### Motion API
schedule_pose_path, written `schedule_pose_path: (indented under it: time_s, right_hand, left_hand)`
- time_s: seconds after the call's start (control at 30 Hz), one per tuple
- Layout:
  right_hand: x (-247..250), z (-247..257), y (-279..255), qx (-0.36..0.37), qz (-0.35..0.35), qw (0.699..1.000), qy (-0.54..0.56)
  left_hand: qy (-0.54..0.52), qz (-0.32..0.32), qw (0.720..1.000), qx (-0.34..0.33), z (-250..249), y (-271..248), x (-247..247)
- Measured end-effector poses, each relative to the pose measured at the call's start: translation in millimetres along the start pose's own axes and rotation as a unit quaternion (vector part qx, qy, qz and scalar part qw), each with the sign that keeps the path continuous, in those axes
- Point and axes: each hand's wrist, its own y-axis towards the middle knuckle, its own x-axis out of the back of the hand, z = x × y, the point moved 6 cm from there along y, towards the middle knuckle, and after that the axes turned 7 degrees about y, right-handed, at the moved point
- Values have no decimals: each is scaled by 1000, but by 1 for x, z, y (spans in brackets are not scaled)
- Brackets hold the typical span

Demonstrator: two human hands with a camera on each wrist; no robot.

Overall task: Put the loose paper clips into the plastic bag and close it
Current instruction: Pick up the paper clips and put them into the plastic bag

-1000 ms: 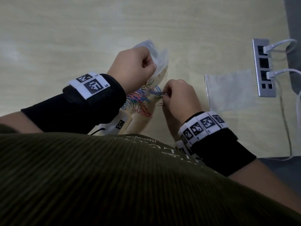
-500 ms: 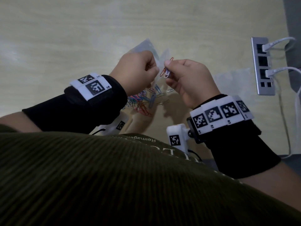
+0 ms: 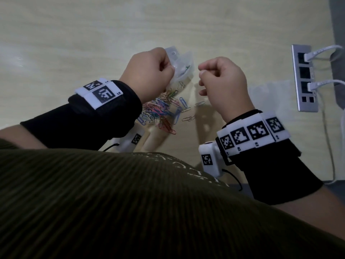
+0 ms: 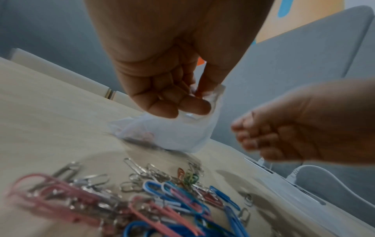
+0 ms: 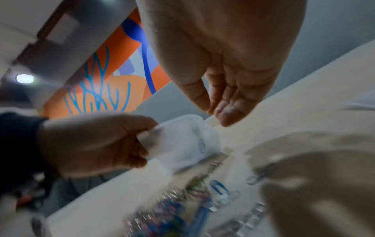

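A person's left hand [image 3: 149, 71] pinches the rim of a small clear plastic bag [image 3: 182, 67], holding it raised just above a pale wooden table [image 3: 74, 34] with a few clips visible inside. The right hand [image 3: 222, 81] hovers just beside the bag's mouth, fingers loosely curled, thumb near the fingertips; it appears to hold nothing. A heap of loose coloured and silver paper clips [image 3: 160, 111] lies on the table beneath and between the wrists. A second clear bag [image 3: 270, 98] lies flat near a metal socket strip [image 3: 304, 77] to the right.
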Motion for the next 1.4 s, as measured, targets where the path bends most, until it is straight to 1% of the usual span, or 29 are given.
schedule_pose_path:
  time_s: [0.03,0.07,0.17,0.2,0.27,0.33,0.43,0.5,0.6,0.7,0.77,0.8,0.87,0.9,0.97,1.03,1.1,1.17,1.23,1.27,1.3,1.33,1.4]
  right_hand:
    - [1,-7,3,-4,-3,999,-47]
    - [-1,-15,5,-12,9,994,-104]
    - [-22,-36,0,-47,107,962,-246]
    - [-32,-38,-5,-38,138,952,-270]
    - [-55,-38,-17,12,186,935,-300]
    - [-71,-38,-26,66,209,918,-331]
    - [-75,-34,-32,125,199,903,-359]
    - [-71,-34,-31,144,195,894,-377]
    - [-63,-38,-26,146,179,886,-402]
    - [-52,-37,-20,133,160,895,-395]
    - [-42,-38,-16,104,143,916,-360]
    - [-36,-40,-14,78,131,935,-321]
    - [-28,-45,-11,2,106,974,-203]
    - [-23,-47,-10,-34,90,985,-144]
    - [-16,-45,-9,-84,70,993,-33]
    - [-12,-36,-9,-111,65,988,89]
    - [-11,-24,-9,-128,59,970,198]
    - [-13,-14,-9,-153,66,942,290]
    - [-17,-4,-10,-186,88,909,363]
    - [-19,0,-11,-198,100,897,383]
    - [-21,1,-11,-207,106,892,388]
    - [-23,0,-11,-215,108,893,381]
    - [-26,-4,-12,-222,98,906,345]
  left_hand:
    - [2,-5,1000,4,2,2,2]
    - [4,-9,1000,9,4,3,4]
    - [5,-16,1000,18,8,4,6]
    - [4,-16,1000,19,9,4,6]
    - [1,-16,1000,19,9,3,6]
    - [-6,-14,1000,20,8,2,6]
    - [-5,-14,999,28,10,1,8]
    - [-6,-14,999,33,11,1,10]
    - [-21,-9,999,38,11,-1,9]
    - [-24,-3,999,32,9,-3,6]
    - [-24,1,999,26,7,-5,4]
    - [-26,3,999,24,6,-5,4]
    - [-27,4,999,20,5,-5,4]
    - [-26,5,999,17,5,-5,4]
    - [-21,9,1000,12,5,-5,3]
    - [-11,14,1000,5,3,-6,1]
    - [-6,20,1000,-3,1,-7,-1]
    - [-6,28,1000,-12,-3,-9,-3]
    - [-16,37,999,-18,-6,-11,-6]
    - [-19,41,999,-23,-8,-13,-7]
    - [-21,44,998,-29,-11,-14,-8]
    - [-20,46,998,-37,-13,-16,-8]
    - [-11,45,997,-53,-18,-18,-8]
